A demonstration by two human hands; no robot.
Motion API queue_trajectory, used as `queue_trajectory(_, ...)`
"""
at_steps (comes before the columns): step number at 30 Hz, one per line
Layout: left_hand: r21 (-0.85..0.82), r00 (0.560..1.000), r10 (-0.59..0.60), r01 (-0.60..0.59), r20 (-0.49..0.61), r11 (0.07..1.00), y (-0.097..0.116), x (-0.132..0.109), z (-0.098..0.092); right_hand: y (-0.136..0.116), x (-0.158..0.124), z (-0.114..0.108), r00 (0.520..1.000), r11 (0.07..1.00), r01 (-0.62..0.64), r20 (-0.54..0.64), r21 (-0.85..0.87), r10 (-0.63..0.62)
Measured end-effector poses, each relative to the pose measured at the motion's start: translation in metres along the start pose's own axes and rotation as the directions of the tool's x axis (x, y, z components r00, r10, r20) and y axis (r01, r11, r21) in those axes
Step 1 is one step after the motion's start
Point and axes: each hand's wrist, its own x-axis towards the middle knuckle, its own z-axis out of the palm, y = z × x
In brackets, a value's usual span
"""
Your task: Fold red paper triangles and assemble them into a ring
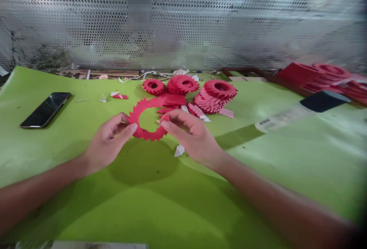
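My left hand (110, 142) and my right hand (189, 134) both pinch a red paper ring with a serrated edge (146, 134), holding it upright or slightly tilted above the green mat (57, 157). The ring is held between fingertips and thumbs at its left and right sides. Just behind it lie red paper offcuts (174, 100). Farther back are several serrated red paper rings in stacks (215, 96). A small white paper scrap (179, 150) lies below my right hand.
A black smartphone (46, 109) lies on the mat at left. A blurred white tube with a black cap (301, 109) lies at right, with large red paper stacks (323, 75) behind it. A perforated metal sheet (183, 19) stands along the back.
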Motion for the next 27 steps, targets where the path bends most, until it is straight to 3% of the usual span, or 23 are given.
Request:
queue_trajectory(2,-0.063,0.998,0.047,-0.044,0.044,0.997,-0.001,0.003,-0.003,0.000,-0.002,0.000,0.996,0.993,0.060,-0.059,-0.097,-0.066)
queue_trajectory(4,-0.177,0.996,0.071,-0.061,0.052,0.982,-0.001,0.006,-0.005,0.000,-0.004,0.000,0.974,0.949,0.204,-0.043,-0.240,-0.220)
queue_trajectory(7,-0.295,0.993,0.081,-0.051,0.089,0.954,-0.002,0.005,-0.005,0.000,-0.007,0.001,0.871,0.771,0.472,0.092,-0.428,-0.482)
queue_trajectory(9,-0.293,0.981,0.091,-0.038,0.170,0.955,-0.003,0.001,-0.004,0.000,-0.009,0.002,0.806,0.653,0.565,0.168,-0.505,-0.568)
queue_trajectory(11,-0.261,0.960,0.094,-0.023,0.263,0.965,-0.005,-0.004,-0.002,0.001,-0.010,0.005,0.765,0.582,0.604,0.190,-0.545,-0.616)
queue_trajectory(13,-0.243,0.942,0.110,-0.032,0.318,0.970,-0.006,-0.008,0.000,0.003,-0.010,0.008,0.739,0.569,0.622,0.163,-0.538,-0.653)
queue_trajectory(17,-0.254,0.908,0.204,-0.113,0.367,0.961,-0.007,-0.012,0.003,0.006,-0.010,0.014,0.714,0.614,0.653,0.090,-0.443,-0.695)
queue_trajectory(22,-0.187,0.867,0.274,-0.213,0.417,0.959,-0.003,-0.016,0.004,0.003,-0.015,0.019,0.606,0.505,0.722,0.079,-0.472,-0.792)
queue_trajectory(27,-0.125,0.817,0.355,-0.336,0.455,0.934,-0.003,-0.019,0.005,0.002,-0.019,0.019,0.589,0.457,0.724,0.120,-0.517,-0.799)
